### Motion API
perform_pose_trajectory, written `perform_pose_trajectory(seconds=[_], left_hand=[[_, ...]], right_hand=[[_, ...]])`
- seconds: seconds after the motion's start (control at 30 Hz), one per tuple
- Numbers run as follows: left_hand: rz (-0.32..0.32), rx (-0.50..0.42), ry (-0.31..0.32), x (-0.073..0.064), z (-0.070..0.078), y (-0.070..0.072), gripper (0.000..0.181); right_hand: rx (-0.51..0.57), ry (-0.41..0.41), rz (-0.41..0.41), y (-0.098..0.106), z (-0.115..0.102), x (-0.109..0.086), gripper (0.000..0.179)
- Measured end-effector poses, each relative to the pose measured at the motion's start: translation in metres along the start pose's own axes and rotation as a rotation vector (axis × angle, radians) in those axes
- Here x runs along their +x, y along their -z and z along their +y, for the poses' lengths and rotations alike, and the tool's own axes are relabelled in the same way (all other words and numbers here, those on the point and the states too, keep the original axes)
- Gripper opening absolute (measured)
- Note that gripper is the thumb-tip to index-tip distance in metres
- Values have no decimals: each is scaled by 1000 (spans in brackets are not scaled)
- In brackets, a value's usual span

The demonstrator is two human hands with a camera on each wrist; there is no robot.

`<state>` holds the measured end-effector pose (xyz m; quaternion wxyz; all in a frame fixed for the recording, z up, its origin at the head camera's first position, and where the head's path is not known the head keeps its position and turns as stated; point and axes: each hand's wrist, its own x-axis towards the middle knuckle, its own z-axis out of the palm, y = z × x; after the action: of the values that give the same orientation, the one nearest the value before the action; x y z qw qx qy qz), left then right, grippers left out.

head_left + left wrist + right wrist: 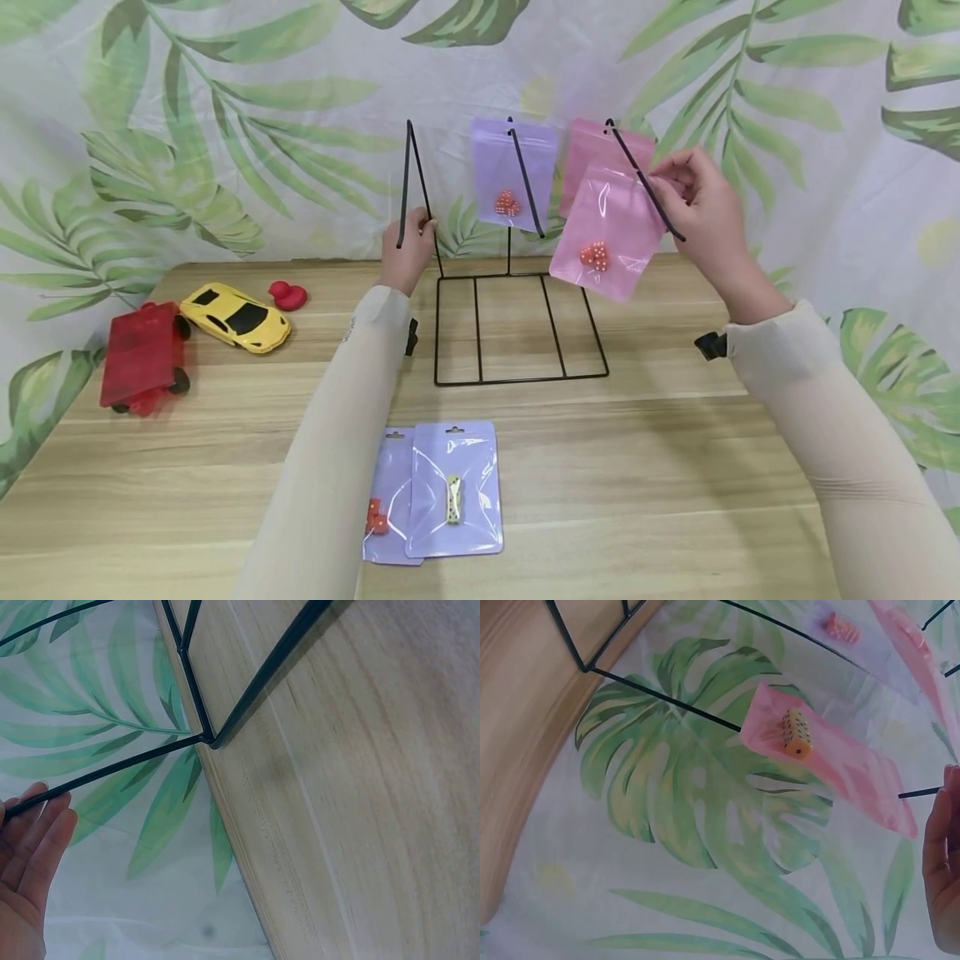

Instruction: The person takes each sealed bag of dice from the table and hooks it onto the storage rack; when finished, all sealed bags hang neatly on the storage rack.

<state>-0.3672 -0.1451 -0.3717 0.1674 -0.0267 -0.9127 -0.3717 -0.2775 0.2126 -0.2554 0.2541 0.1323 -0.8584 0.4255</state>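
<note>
A black wire display rack (522, 382) stands on the table with prongs jutting forward. My left hand (407, 250) holds its left upright, also seen in the left wrist view beside the fingers (46, 855). At the right prong, my right hand (701, 204) pinches the top corner of a pink zip bag (611, 221) with orange-red dice inside. Whether the prong passes through this bag's hole I cannot tell. Behind it hangs another pink bag (577, 158); the right wrist view shows yellow dice (796, 735) in it. A purple bag (487, 158) with orange-red dice hangs on the middle prong.
Two more purple bags lie on the table in front: one with pale yellow dice (453, 500), partly over one with orange-red dice (377, 521). At the left are a red toy vehicle (142, 354), a yellow toy car (236, 317) and a red toy duck (288, 296). A leaf-print cloth hangs behind.
</note>
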Motion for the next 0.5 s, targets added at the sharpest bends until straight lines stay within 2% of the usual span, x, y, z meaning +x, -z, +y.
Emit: perform_pose_trajectory(seconds=[0.27,0.5], left_hand=[[-21,-7,5,0,1,1,29],[-27,-8,5,0,1,2,29]], right_hand=[[-98,-29,0,-8,0,22,18],[-223,3,7,-16,0,34,23]])
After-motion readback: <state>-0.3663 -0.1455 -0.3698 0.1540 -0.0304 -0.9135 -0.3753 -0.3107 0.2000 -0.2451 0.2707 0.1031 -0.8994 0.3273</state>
